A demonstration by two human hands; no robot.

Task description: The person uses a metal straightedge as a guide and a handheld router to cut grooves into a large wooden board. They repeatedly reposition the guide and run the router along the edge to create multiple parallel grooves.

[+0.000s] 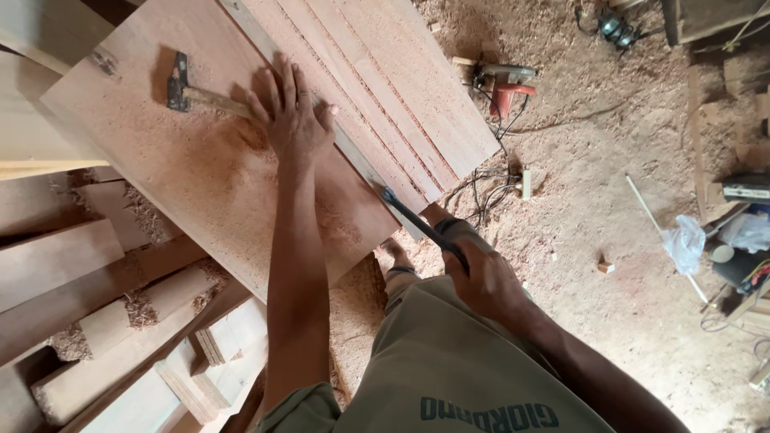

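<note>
My left hand [290, 119] rests on a wide wooden board [200, 168] dusted with sawdust, its fingers spread over the wooden handle of a hammer [180, 87] that lies flat there. My right hand [488, 282] grips a dark metal pry bar [421, 227]. The bar's tip sits at the near end of a thin wooden strip [353, 156] running between the wide board and a grooved panel [377, 88]. My foot shows below the board's edge.
A red circular saw [504, 84] and tangled cables [489, 192] lie on the sawdust floor to the right. Stacked timber planks [104, 297] fill the lower left. A plastic bag [684, 243] and cluttered tools sit at the far right.
</note>
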